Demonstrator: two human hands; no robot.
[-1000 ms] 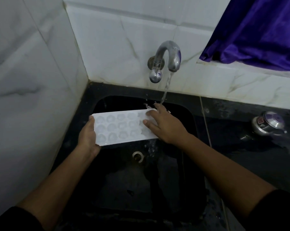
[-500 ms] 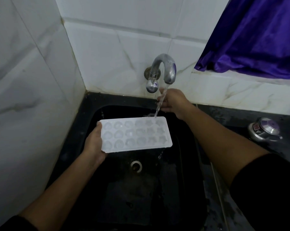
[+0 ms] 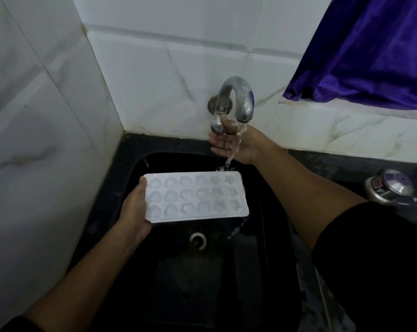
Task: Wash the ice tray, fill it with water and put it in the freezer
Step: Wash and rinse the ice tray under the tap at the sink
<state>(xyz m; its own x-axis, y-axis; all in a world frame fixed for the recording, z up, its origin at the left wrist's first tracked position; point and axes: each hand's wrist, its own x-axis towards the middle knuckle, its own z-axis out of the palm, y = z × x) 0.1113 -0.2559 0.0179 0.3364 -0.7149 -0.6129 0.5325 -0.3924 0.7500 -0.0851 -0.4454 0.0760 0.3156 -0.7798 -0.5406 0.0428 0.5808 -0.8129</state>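
Note:
A white ice tray (image 3: 194, 196) with star and heart shaped cells is level over the black sink (image 3: 130, 188), cells up. My left hand (image 3: 134, 212) grips its left end. Water from the curved metal tap (image 3: 238, 97) falls on the tray's far right corner and spills off the right edge. My right hand (image 3: 233, 142) is up under the spout, thumb and forefinger on either side of the tap handle (image 3: 215, 125), with the stream running across the palm.
The sink drain (image 3: 197, 239) lies below the tray. White marble tiles (image 3: 34, 140) close off the left and back. A metal pressure cooker lid (image 3: 389, 188) sits on the dark counter at right, and a purple curtain (image 3: 370, 51) hangs above it.
My right hand left the tray's right end and rose through the stream to the tap handle. My left hand alone holds the tray, now level under the water.

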